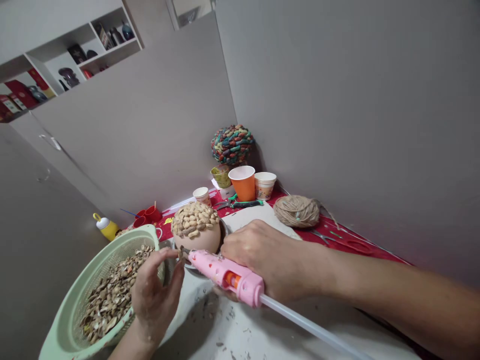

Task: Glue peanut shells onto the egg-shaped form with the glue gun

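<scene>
My right hand point(262, 257) grips a pink hot glue gun point(225, 272) with a clear glue stick trailing out of its back. The gun's nozzle points at a small shell point(180, 254) pinched between the thumb and fingers of my left hand point(155, 292). Just behind them stands a tan ball point(197, 227) whose top half is covered with glued-on shells. A pale green strainer basket point(71, 320) full of loose shells sits to the left, right beside my left hand.
At the back stand an orange cup point(243, 183), a printed paper cup point(264, 185), a small white cup point(201, 194), a colourful shell ball point(232, 144), a twine ball point(296, 211), scissors point(240, 204), red cups point(148, 216) and a yellow bottle point(106, 226). Grey walls enclose the corner.
</scene>
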`<state>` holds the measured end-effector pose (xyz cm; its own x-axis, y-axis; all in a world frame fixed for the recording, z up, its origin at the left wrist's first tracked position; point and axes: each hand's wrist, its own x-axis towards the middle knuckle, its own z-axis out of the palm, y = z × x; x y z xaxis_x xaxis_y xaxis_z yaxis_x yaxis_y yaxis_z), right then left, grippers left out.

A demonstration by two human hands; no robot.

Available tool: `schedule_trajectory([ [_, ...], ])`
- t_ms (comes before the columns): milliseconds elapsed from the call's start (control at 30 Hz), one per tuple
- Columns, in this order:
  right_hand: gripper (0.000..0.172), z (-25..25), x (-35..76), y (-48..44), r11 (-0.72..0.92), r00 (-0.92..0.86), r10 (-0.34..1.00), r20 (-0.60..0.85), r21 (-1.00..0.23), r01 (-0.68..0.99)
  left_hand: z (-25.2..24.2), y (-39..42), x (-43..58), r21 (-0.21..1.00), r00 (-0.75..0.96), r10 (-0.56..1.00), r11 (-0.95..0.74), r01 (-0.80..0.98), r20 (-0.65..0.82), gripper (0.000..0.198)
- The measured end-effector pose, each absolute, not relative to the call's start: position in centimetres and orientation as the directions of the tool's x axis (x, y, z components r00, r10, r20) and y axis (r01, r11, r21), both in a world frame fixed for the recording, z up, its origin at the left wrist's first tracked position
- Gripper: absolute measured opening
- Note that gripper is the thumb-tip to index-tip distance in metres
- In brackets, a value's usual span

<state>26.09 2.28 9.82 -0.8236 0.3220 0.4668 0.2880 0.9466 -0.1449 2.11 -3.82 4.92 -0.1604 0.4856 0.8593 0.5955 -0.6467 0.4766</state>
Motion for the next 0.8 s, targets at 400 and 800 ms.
schedule_trajectory([
  [400,0.025,10.0,26.2,2.4,0.960,-0.781,0.279,0.558,-0.137,0.244,7.4,-3.6,2.6,0.832,-0.238,0.798,-0.544,0.111,0.554,0.048],
  [800,0.021,10.1,26.3,2.3,0.955,-0.800,0.295,0.522,-0.123,0.271,7.8,-3.6,2.5,0.853,-0.284,0.811,-0.520,0.055,0.512,0.047],
])
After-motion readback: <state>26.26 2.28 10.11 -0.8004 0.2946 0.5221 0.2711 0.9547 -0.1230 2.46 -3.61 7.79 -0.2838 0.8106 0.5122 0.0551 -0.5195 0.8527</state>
